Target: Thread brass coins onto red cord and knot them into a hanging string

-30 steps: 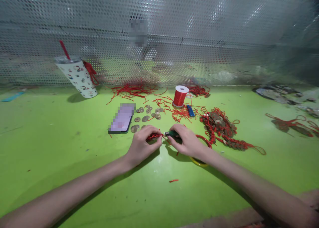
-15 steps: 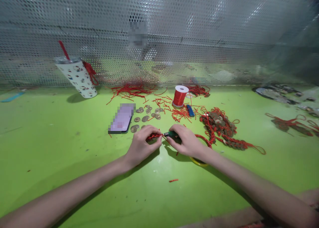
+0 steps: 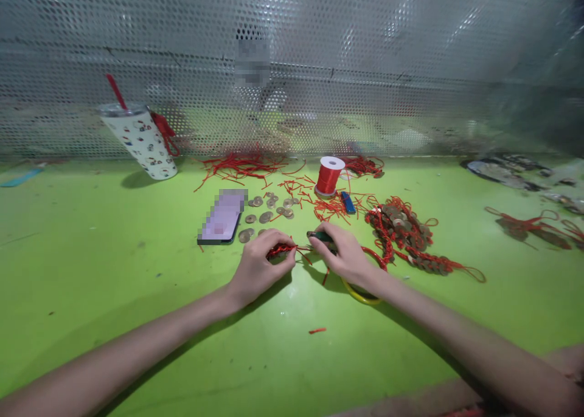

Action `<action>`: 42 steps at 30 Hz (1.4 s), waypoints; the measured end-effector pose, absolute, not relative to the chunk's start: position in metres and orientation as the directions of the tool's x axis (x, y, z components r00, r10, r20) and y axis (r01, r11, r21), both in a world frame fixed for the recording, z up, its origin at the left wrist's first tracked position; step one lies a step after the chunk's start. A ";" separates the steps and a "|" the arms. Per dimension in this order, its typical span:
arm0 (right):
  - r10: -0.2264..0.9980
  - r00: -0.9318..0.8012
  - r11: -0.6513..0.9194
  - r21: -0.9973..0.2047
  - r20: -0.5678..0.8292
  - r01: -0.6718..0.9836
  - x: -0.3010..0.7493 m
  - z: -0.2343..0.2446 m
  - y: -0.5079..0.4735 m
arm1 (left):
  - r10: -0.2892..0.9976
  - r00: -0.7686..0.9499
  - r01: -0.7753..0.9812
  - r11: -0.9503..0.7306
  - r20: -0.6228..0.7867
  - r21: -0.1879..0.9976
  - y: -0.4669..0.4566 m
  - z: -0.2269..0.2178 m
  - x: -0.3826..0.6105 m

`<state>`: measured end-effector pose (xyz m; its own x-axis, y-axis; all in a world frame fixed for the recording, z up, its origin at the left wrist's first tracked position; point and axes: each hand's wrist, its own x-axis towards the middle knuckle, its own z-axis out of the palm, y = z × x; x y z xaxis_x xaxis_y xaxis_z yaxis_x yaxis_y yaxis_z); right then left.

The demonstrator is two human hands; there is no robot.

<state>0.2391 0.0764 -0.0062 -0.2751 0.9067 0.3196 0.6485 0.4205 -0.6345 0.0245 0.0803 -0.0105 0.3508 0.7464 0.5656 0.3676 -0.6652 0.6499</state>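
Observation:
My left hand (image 3: 261,260) pinches a red braided cord with coins knotted into it (image 3: 280,251), most of it hidden in the palm. Loose red ends stick out past the fingertips toward the right. A small gap away, my right hand (image 3: 345,253) is closed around a dark green lighter (image 3: 323,237), its metal top pointing left. Under that same hand lie scissors with red and yellow handle loops (image 3: 365,296); whether the hand also grips them I cannot tell. Old-looking round coins with holes (image 3: 266,217) lie loose just beyond my left hand.
A phone (image 3: 222,216) lies left of the coins. Behind are a red thread spool (image 3: 328,177), a blue lighter (image 3: 348,202) and cut red cord bits (image 3: 331,209). Finished coin strings (image 3: 401,228) are heaped at right. A patterned tumbler (image 3: 141,140) stands back left, before a perforated screen (image 3: 292,113).
My right hand has drawn back slightly to the right, and the lighter's metal top has moved away from the cord ends and tilted up. My left hand stays in place.

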 end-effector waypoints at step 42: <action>0.775 -0.417 0.611 -0.393 0.474 0.687 0.213 -0.005 0.061 | 0.577 0.419 0.359 -0.815 0.702 0.455 0.079 -0.014 0.027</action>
